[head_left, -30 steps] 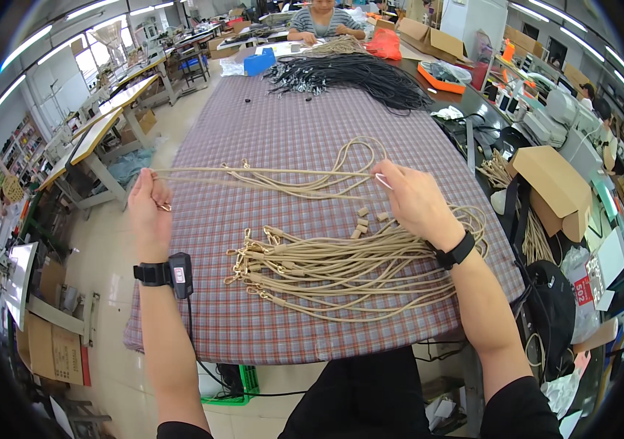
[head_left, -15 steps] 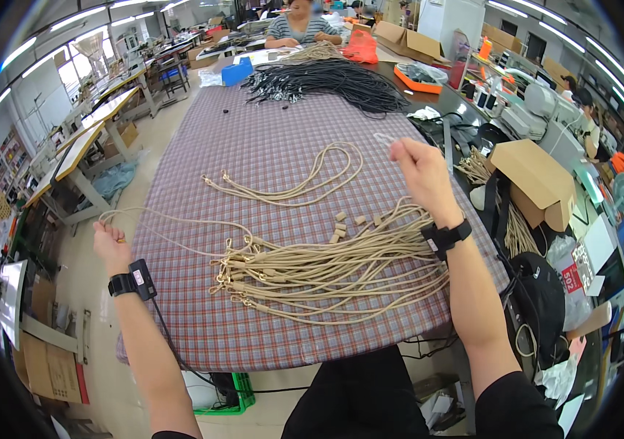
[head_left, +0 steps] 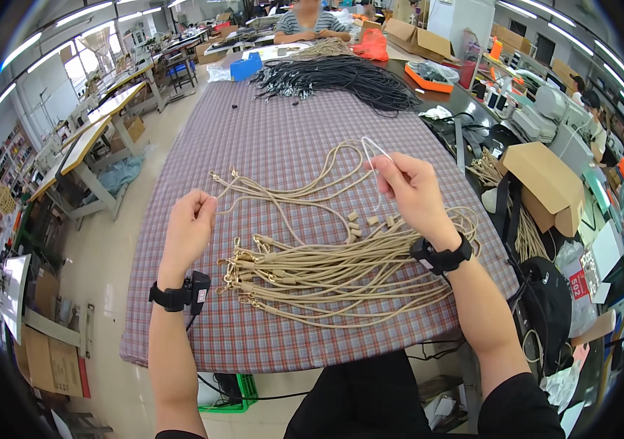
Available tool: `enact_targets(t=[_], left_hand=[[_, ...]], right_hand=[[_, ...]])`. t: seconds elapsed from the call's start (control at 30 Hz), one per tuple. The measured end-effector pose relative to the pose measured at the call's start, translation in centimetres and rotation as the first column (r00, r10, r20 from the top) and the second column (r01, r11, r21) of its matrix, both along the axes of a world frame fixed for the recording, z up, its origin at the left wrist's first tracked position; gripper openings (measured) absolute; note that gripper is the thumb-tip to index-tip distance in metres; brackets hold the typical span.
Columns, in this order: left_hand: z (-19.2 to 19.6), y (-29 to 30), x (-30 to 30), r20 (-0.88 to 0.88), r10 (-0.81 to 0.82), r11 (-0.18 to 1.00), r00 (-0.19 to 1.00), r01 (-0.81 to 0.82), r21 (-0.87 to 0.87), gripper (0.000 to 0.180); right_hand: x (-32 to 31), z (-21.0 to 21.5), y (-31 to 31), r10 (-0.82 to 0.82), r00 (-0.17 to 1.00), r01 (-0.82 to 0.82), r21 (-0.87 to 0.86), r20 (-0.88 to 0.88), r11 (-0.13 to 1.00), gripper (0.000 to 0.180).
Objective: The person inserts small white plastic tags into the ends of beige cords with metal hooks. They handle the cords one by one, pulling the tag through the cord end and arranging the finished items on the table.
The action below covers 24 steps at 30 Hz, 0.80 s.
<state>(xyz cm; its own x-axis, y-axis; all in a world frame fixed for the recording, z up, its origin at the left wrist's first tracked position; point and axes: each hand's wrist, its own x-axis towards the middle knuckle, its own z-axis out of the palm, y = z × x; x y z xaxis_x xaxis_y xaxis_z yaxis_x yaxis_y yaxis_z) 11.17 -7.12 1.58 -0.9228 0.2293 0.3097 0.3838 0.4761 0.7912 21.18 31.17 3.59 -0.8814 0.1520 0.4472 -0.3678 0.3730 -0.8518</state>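
Note:
My left hand (head_left: 193,223) is over the table's left part, thumb and fingers pinching a beige cord (head_left: 227,189). At the right, my right hand (head_left: 411,189) is closed on a thin white loop (head_left: 376,146), which sticks up and to the left of the fingers. Between and beyond the hands lie beige cords (head_left: 305,192) with small metal clasps at their left ends. Nearer me is a thick bundle of beige cords (head_left: 341,267), its gold-coloured clasps (head_left: 233,267) gathered at the left. Several short beige tube pieces (head_left: 354,225) rest just above the bundle.
A plaid cloth (head_left: 202,322) covers the table. Farther back lie a heap of black cords (head_left: 341,77), a blue box (head_left: 245,67) and an orange tray (head_left: 430,79). Another person (head_left: 313,28) sits at the far end. An open carton (head_left: 546,183) and a black bag (head_left: 546,296) are at the right.
My left hand has come in from beyond the table's left edge toward the middle, and the cord it holds has gone slack. My right hand has moved slightly nearer and left.

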Motion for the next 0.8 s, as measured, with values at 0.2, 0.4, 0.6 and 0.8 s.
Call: enact_targets(t=[0.2, 0.4, 0.6, 0.8], left_hand=[[-0.9, -2.2, -1.6, 0.275, -0.128, 0.912, 0.953, 0.004, 0.411, 0.020], [1.4, -0.6, 0.3, 0.306, -0.365, 0.773, 0.879, 0.103, 0.626, 0.020], [1.6, 2.1, 3.0, 0.186, -0.310, 0.892, 0.932, 0.217, 0.397, 0.017], [1.3, 3.0, 3.4, 0.135, -0.129, 0.944, 0.982, 0.080, 0.319, 0.015]], right_hand=[[-0.5, 0.4, 0.9, 0.214, 0.977, -0.170, -0.513, 0.026, 0.842, 0.024], [-1.4, -0.2, 2.8, 0.270, 0.959, -0.264, -0.602, -0.084, 0.753, 0.024], [1.3, 0.8, -1.3, 0.284, 0.942, -0.317, -0.202, -0.179, 0.927, 0.025], [3.4, 1.7, -3.6, 0.472, 0.865, -0.436, 0.208, -0.173, 0.876, 0.016]])
